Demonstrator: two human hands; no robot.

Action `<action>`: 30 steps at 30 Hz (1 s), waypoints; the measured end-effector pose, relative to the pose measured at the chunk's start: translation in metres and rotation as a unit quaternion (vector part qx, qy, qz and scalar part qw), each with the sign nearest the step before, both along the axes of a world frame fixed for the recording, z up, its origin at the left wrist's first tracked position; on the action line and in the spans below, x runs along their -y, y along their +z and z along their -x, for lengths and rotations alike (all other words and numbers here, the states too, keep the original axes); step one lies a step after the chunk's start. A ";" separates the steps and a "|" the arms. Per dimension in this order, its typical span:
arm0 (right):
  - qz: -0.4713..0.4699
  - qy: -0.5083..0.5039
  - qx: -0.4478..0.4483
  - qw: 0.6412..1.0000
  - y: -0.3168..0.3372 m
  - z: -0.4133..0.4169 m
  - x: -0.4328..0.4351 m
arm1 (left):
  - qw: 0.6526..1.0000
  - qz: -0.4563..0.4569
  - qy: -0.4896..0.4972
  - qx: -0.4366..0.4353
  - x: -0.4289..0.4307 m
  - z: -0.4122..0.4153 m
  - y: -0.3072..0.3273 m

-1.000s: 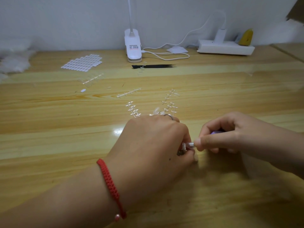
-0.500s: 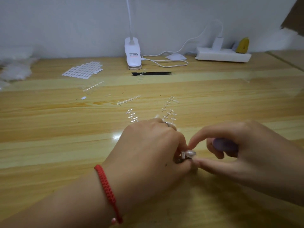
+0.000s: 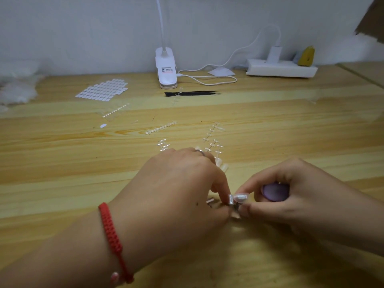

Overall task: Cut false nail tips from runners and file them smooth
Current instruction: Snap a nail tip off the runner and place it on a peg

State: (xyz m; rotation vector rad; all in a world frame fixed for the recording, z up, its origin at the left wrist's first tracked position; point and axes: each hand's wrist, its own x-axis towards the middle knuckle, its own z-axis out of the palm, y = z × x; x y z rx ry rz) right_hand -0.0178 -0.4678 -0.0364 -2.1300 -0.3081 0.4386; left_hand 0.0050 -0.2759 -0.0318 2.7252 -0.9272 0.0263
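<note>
My left hand (image 3: 176,183), with a red cord at its wrist, grips a small metal clipper (image 3: 231,200) low over the table. Its jaws meet a clear false nail tip (image 3: 241,197). A runner with nail tips (image 3: 221,164) sticks out past this hand's fingers. My right hand (image 3: 301,196) pinches the nail tip between thumb and forefinger. Its other fingers are curled round a purple tool (image 3: 275,192) in the palm. Several stripped runners (image 3: 161,127) lie just beyond the hands.
A sheet of cut nail tips (image 3: 102,90) lies at the back left, near a heap of clear plastic (image 3: 16,88). Black tweezers (image 3: 193,93), a white clip lamp (image 3: 166,69) and a power strip (image 3: 280,68) line the back of the wooden table (image 3: 62,173).
My right hand has turned so the purple tool shows in its palm, and its thumb and forefinger now pinch the nail tip at the clipper. The left hand has barely moved.
</note>
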 end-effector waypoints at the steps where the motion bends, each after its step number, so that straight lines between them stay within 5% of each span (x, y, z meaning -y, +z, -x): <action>1: 0.000 -0.006 -0.003 1.000 -0.001 -0.001 0.000 | 1.000 0.002 0.000 0.001 0.000 0.000 -0.001; 30: -0.013 -0.031 0.031 0.999 -0.006 0.006 0.001 | 0.999 -0.010 0.026 0.017 0.005 0.001 -0.003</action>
